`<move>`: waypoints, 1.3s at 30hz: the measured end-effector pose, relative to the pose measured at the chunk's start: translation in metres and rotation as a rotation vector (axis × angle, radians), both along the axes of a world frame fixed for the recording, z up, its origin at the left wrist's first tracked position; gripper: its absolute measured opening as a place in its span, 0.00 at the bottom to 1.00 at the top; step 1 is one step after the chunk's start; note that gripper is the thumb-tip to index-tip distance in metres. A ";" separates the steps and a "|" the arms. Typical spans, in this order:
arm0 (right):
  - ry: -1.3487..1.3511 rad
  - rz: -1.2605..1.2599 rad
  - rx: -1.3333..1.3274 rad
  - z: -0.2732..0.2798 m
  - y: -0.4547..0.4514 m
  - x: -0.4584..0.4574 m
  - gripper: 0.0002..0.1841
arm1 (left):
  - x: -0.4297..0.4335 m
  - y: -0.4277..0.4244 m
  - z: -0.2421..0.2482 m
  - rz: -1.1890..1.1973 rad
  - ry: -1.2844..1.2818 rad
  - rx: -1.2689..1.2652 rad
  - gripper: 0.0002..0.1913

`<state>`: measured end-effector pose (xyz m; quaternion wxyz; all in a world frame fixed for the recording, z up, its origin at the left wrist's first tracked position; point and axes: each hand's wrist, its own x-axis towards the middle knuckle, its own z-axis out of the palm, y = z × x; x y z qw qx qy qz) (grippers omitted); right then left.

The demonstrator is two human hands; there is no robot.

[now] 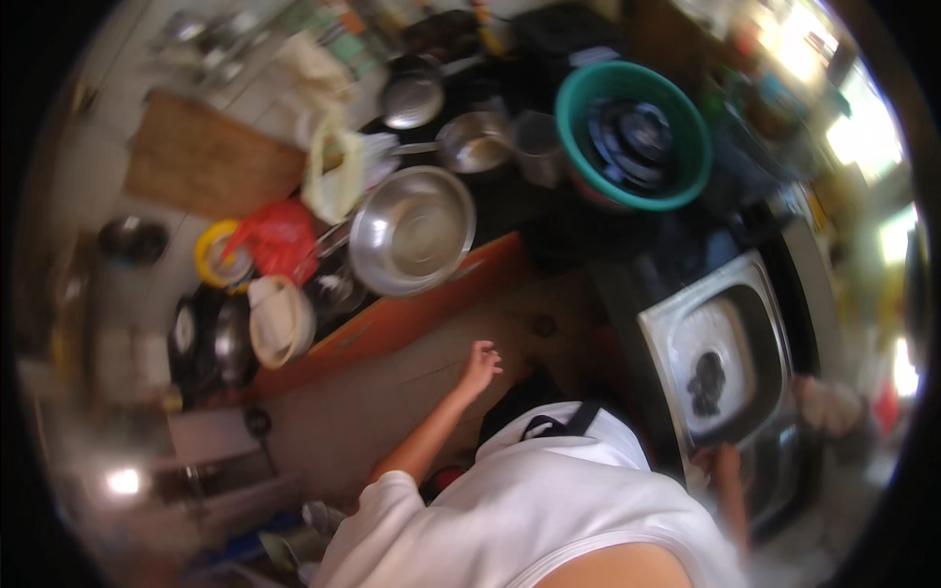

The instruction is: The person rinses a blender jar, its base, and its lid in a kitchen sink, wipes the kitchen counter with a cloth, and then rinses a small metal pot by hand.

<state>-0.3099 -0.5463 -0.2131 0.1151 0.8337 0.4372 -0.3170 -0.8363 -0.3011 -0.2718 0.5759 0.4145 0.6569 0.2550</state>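
Observation:
My left hand (481, 365) hangs in the air over the tiled floor, its fingers loosely curled and apart, holding nothing. My right hand (717, 461) is at the near rim of a stainless steel sink (665, 342); blur hides whether it grips anything. A dark, lumpy object (707, 386) lies in the sink basin. Beyond my left hand, a wide stainless steel bowl (423, 231) sits at the counter's edge. Farther up, a green plastic basin (570, 110) holds dark, shiny dishes or pan-like items (639, 140).
On the counter are a wooden cutting board (213, 158), a red plastic bag (283, 239), a small saucepan (478, 143) and a beige container (298, 331). An orange cabinet front (419, 316) runs below the counter. Bright windows are at the right.

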 end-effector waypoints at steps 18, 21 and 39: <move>0.101 0.587 1.037 -0.074 0.289 -0.140 0.20 | -0.093 -0.121 -0.007 0.189 0.247 -0.093 0.24; 0.245 0.790 0.996 -0.066 0.269 -0.135 0.15 | -0.107 -0.115 -0.012 0.250 0.227 -0.149 0.24; 0.063 0.157 0.509 -0.002 0.233 -0.200 0.36 | -0.140 0.006 -0.019 -0.163 0.134 -0.078 0.27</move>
